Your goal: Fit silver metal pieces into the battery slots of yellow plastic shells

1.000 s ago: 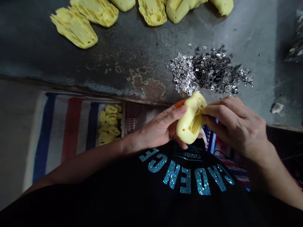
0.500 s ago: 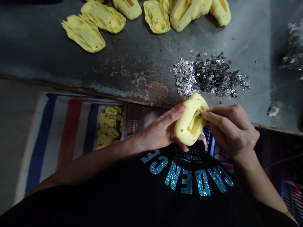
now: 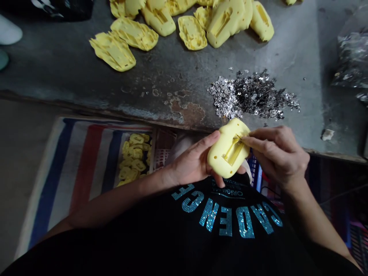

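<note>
My left hand (image 3: pixel 191 161) grips a yellow plastic shell (image 3: pixel 218 154) with a long rectangular recess, thumb along its left side and fingers beneath. The shell is tilted over my lap, just off the bench edge. My right hand (image 3: pixel 278 153) is closed in a pinch at the upper end of the recess. Whatever is between its fingertips is too small and hidden to make out. On the bench beyond lies a heap of small shiny metal plates (image 3: pixel 258 96).
More yellow shells (image 3: pixel 115 51) lie along the back of the grey bench (image 3: pixel 86 84). A clear bag of metal parts (image 3: pixel 352 57) is at the right. Below left, a box of yellow pieces (image 3: pixel 135 153) stands by a striped sheet (image 3: pixel 83 165).
The view has shifted slightly, showing more of the bench's far side. My right fingertips stay at the recess of the shell; my left hand keeps its grip.
</note>
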A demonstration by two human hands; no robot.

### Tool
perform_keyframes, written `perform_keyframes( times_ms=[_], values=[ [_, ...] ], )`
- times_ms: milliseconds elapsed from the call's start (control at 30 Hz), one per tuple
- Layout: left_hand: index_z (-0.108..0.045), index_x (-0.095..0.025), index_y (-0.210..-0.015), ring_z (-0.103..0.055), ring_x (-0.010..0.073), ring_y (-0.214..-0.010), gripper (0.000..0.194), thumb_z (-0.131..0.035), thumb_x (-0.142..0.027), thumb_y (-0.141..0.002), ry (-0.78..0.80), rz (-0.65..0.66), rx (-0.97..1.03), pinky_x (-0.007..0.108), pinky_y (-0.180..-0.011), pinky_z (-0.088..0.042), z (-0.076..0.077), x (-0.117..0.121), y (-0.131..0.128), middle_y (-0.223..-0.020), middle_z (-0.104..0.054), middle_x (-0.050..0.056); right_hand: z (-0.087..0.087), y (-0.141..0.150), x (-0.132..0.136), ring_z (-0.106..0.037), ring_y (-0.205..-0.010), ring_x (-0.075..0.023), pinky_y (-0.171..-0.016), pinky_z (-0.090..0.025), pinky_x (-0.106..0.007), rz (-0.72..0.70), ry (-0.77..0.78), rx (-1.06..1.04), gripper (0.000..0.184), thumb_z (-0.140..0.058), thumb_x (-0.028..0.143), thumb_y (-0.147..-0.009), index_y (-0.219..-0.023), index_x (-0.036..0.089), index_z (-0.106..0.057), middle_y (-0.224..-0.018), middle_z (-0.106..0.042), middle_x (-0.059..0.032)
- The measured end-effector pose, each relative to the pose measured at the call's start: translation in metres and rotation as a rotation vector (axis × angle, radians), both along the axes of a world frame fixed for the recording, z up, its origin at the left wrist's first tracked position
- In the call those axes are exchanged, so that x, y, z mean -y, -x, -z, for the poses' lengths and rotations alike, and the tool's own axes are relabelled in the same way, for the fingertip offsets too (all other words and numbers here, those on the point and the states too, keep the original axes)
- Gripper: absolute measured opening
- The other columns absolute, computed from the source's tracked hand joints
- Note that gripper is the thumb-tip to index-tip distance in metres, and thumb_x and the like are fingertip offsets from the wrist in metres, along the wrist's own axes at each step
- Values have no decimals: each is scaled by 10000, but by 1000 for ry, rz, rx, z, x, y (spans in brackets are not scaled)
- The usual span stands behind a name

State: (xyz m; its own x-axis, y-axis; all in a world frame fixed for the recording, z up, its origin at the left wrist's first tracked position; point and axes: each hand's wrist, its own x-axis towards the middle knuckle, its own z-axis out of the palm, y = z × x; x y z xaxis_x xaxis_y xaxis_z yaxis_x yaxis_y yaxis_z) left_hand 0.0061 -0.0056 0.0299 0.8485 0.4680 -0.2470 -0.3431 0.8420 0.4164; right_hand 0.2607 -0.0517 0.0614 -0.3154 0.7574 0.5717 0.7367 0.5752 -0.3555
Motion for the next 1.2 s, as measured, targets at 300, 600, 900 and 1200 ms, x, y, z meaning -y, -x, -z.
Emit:
perform_keyframes(
  times_ms=[300, 600, 900, 1200],
  values=[
    [-620, -366, -1593, -916, 300, -1020, 645, -893, -594, -1055, -245, -143, -76, 318, -616, -760, 3, 10, -1, -1313, -859, 56, -11, 5, -10, -806, -919, -246, -786, -666, -414, -68, 145, -224, 205, -858, 137, -1023, -1151, 293, -823, -1015, -829, -47],
    [-681, -463, -1685, -831, 154, -1072, 665, -915, -328, -1077, -343, -213, -169, 209, -892, -691, 5, 19, 1, -1360, -864, 14, -9, 13, -9, -696, -821, -210, -727, -563, -367, 25, 199, -60, 148, -787, 150, -1008, -980, 252, -684, -920, -734, -31],
    [-524, -400, -1729, -912, 288, -1001, 824, -919, -599, -1034, -229, -68, -143, 319, -634, -765, 5, 10, 3, -1347, -837, 52, -28, -4, -24, -658, -744, -188, -660, -499, -343, -106, 463, -143, 116, -764, 190, -944, -923, 260, -673, -880, -721, -6],
    [-528, -361, -1737, -885, 266, -1043, 856, -957, -534, -1017, -240, -97, -209, 293, -672, -760, 0, 12, 0, -1317, -856, 68, -34, -2, -34, -684, -773, -195, -677, -503, -344, -144, 422, 48, 88, -751, 171, -977, -968, 251, -717, -931, -751, -27]
  ],
)
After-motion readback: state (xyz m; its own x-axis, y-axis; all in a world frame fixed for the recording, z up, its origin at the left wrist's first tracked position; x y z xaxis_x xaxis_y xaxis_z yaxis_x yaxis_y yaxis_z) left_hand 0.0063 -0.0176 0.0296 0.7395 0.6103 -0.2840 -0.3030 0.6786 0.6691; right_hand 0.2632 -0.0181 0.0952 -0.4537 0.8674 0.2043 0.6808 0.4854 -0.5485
